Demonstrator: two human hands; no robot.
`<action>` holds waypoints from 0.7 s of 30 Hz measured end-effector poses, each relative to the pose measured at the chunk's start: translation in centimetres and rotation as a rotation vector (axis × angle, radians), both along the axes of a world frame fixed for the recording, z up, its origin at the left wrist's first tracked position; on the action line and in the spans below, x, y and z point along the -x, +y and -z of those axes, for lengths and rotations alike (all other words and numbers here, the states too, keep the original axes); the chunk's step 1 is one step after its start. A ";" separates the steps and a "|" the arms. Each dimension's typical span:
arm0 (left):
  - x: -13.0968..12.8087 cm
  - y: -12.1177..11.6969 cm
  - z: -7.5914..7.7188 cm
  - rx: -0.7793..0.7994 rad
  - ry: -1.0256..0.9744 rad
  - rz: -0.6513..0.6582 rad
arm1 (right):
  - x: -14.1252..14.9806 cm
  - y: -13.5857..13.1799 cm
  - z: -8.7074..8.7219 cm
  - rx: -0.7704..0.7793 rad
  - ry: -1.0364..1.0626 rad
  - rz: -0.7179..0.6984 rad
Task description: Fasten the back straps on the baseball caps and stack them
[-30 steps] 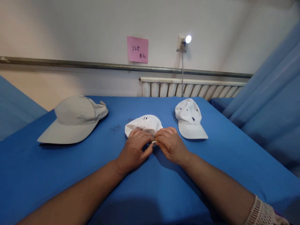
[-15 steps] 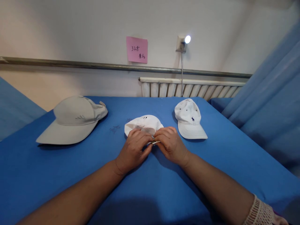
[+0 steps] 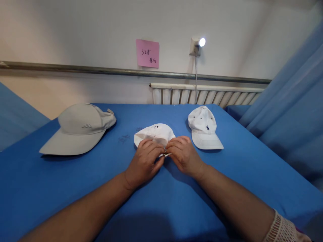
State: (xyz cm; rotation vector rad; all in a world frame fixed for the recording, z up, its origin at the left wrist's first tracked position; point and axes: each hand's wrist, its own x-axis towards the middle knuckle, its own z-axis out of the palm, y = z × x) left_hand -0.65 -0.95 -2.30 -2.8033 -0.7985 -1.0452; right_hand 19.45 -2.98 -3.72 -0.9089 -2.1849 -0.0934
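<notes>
A small white cap point(image 3: 154, 132) with dark lettering lies in the middle of the blue-covered table point(image 3: 75, 181). My left hand point(image 3: 144, 163) and my right hand point(image 3: 183, 155) meet at its near edge. Both have their fingers curled in a pinch on the cap's back strap, where a small metal piece point(image 3: 165, 154) shows between the thumbs. The hands hide the near part of the cap.
A large beige cap point(image 3: 78, 127) with a wide brim lies at the left. A white cap point(image 3: 204, 127) with a small dark logo sits to the right. Behind are a radiator point(image 3: 202, 94), a wall rail, a pink note point(image 3: 147, 53) and a lit plug lamp point(image 3: 198, 45). Blue curtain hangs at right.
The hands stay on the cap's strap; the fingers shift only slightly and the small metal piece between the thumbs moves a little.
</notes>
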 end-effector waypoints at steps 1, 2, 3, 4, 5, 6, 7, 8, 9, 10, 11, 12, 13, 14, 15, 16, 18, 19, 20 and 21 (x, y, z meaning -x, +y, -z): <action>0.0 0.1 0.0 0.013 -0.001 -0.001 | 0.0 0.0 0.0 0.000 0.008 0.003; 0.0 0.1 0.1 0.027 -0.006 -0.006 | 0.1 0.0 0.0 0.001 0.017 0.007; 0.1 0.2 0.1 0.040 -0.010 -0.011 | 0.1 -0.1 0.0 0.002 0.026 0.009; 0.1 0.3 0.1 0.050 -0.014 -0.015 | 0.1 -0.1 -0.1 0.001 0.032 0.010; 0.1 0.3 0.2 0.057 -0.018 -0.017 | 0.1 -0.1 -0.1 0.000 0.035 0.010; 0.1 0.3 0.2 0.060 -0.024 -0.018 | 0.1 -0.1 -0.1 -0.003 0.035 0.010; 0.1 0.2 0.1 0.063 -0.032 -0.017 | 0.1 -0.1 -0.2 -0.007 0.034 0.011; 0.1 0.2 0.1 0.066 -0.043 -0.015 | 0.1 -0.2 -0.2 -0.008 0.033 0.015; 0.1 0.2 0.1 0.069 -0.055 -0.012 | 0.1 -0.2 -0.2 -0.008 0.031 0.018; 0.2 0.1 0.1 0.070 -0.066 -0.009 | 0.0 -0.1 -0.2 -0.007 0.028 0.021; 0.2 0.1 0.2 0.069 -0.070 -0.006 | 0.0 -0.1 -0.2 -0.008 0.024 0.022; 0.2 0.1 0.2 0.065 -0.068 -0.001 | 0.0 -0.1 -0.2 -0.010 0.019 0.023; 0.2 0.1 0.2 0.059 -0.061 0.004 | 0.0 -0.1 -0.1 -0.014 0.014 0.022; 0.2 0.2 0.1 0.052 -0.052 0.008 | 0.0 -0.1 -0.1 -0.020 0.010 0.019; 0.2 0.2 0.1 0.044 -0.046 0.012 | 0.1 -0.1 -0.1 -0.025 0.008 0.017; 0.2 0.2 0.1 0.040 -0.043 0.015 | 0.1 -0.1 -0.1 -0.026 0.008 0.018; 0.1 0.1 0.1 0.040 -0.049 0.017 | 0.2 -0.2 -0.1 -0.029 0.017 0.023; 0.1 0.1 0.1 0.045 -0.058 0.015 | 0.2 -0.2 -0.1 -0.030 0.026 0.027; 0.1 0.1 0.1 0.051 -0.067 0.012 | 0.2 -0.2 -0.1 -0.029 0.034 0.030; 0.1 0.1 0.1 0.057 -0.076 0.008 | 0.2 -0.2 -0.1 -0.029 0.041 0.030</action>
